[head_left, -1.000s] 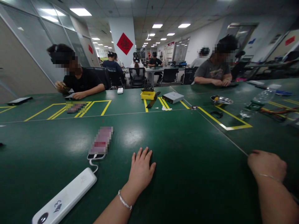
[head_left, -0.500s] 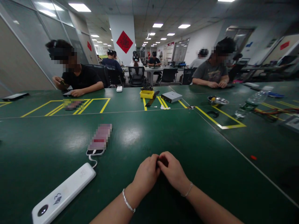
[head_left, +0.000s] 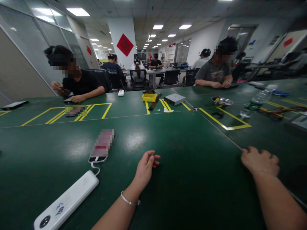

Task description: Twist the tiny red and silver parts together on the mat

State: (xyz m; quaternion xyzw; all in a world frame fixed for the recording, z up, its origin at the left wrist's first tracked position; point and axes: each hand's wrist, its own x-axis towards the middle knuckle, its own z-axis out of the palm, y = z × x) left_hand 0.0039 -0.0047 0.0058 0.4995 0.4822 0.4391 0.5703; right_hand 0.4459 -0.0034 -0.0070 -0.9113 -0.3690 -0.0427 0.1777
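Observation:
My left hand (head_left: 145,163) hovers over the middle of the green table (head_left: 187,191), palm partly up. Its thumb and index finger pinch a tiny dark piece (head_left: 153,155), too small to name; the other fingers curl loosely beside it. Far to the right, my right hand (head_left: 261,161) is palm down, low over the table by a seam, with its fingers bent and apart. Whatever lies under that palm is hidden. Left of my left hand lies a phone (head_left: 104,143) cabled to a white power bank (head_left: 67,199).
Across the table are a yellow tray (head_left: 149,97), a grey box (head_left: 175,99), a metal bowl (head_left: 227,102) and a plastic bottle (head_left: 257,101). Yellow tape marks rectangles. Cables (head_left: 275,111) lie at right. Two people sit opposite; others are farther back.
My hands have come apart. The right one has swung far right to where a small red piece lay, which is now out of sight. My left hand has shifted slightly left and turned.

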